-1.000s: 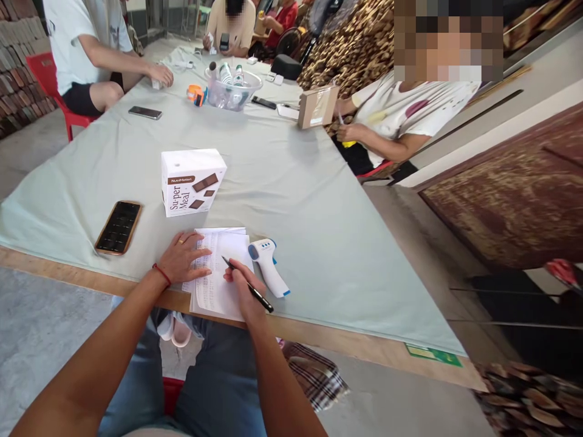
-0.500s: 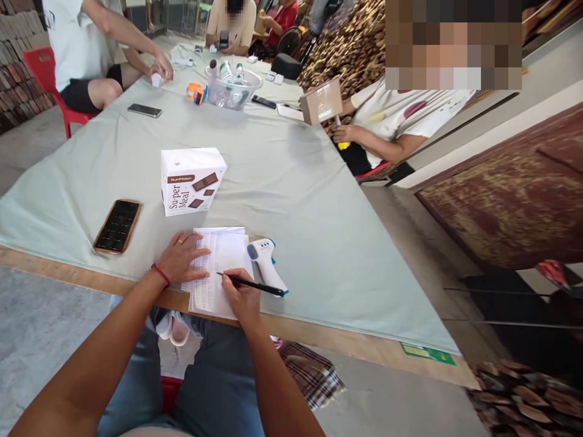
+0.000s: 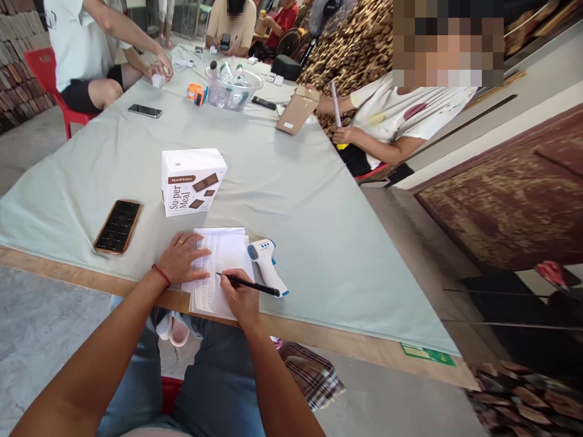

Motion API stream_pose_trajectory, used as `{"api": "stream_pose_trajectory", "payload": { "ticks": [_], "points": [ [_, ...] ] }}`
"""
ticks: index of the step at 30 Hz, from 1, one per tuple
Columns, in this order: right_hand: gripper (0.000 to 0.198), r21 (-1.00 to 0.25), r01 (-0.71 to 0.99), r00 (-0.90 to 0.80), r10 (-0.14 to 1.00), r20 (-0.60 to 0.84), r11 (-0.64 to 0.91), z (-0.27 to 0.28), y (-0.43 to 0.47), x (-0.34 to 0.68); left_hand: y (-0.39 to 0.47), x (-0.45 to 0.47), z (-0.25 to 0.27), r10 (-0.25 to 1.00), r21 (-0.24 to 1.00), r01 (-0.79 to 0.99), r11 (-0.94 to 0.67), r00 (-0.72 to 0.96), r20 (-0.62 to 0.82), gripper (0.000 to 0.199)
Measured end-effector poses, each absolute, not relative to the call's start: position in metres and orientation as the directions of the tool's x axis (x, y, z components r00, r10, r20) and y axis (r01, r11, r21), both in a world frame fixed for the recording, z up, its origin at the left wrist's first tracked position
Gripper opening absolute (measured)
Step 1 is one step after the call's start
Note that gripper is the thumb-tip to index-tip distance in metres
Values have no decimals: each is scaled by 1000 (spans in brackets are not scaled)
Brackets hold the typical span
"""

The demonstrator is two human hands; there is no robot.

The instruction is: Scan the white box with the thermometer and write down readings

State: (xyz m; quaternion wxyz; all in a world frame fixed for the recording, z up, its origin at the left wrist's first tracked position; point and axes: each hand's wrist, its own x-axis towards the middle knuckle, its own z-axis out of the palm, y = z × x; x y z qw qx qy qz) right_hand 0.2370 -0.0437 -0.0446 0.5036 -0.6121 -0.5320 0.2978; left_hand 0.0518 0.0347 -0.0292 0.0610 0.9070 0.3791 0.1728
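My right hand [image 3: 241, 297] grips a black pen [image 3: 255, 284], its tip at the written column on a white sheet of paper [image 3: 232, 255]. Handwriting covers the sheet's left part. My left hand [image 3: 184, 260] lies with fingers spread on the paper's left side, holding nothing. Just right of the paper rests a white and blue infrared thermometer [image 3: 266, 264], partly behind the pen. Beyond the paper stands an upright white box [image 3: 194, 182] with brown bars printed on it. A phone [image 3: 118, 226] in a brown case lies to the left.
A pale green cloth [image 3: 328, 243] covers the table. Farther back are a second phone [image 3: 144, 110], an orange tape dispenser [image 3: 195, 92] and a clear basin [image 3: 234, 91] with bottles. Across the right edge, a person holds a cardboard box [image 3: 298, 110]. Other people sit at the far left and back.
The pen's back end has shifted slightly left as my right hand writes; my left hand stays put. The person at the right has tilted the cardboard box and moved it left.
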Motion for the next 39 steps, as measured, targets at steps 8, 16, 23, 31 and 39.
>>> {"api": "stream_pose_trajectory", "payload": {
  "ticks": [8,16,23,31,39],
  "points": [
    [11,-939,335,248,953,172,82,-44,-44,237,35,52,-29,708,248,663,-706,654,267,54],
    [11,-940,334,274,947,169,71,-42,-44,237,35,52,-29,708,251,662,-706,654,267,54],
    [11,-939,339,264,951,158,62,-45,-44,237,35,52,-29,710,252,664,-704,652,266,54],
    [11,-943,328,268,952,150,56,-45,-44,237,35,52,-28,712,255,665,-702,650,266,54],
    [11,-945,322,287,947,143,46,-41,-44,236,35,52,-28,717,254,670,-697,646,261,55]
  ]
}}
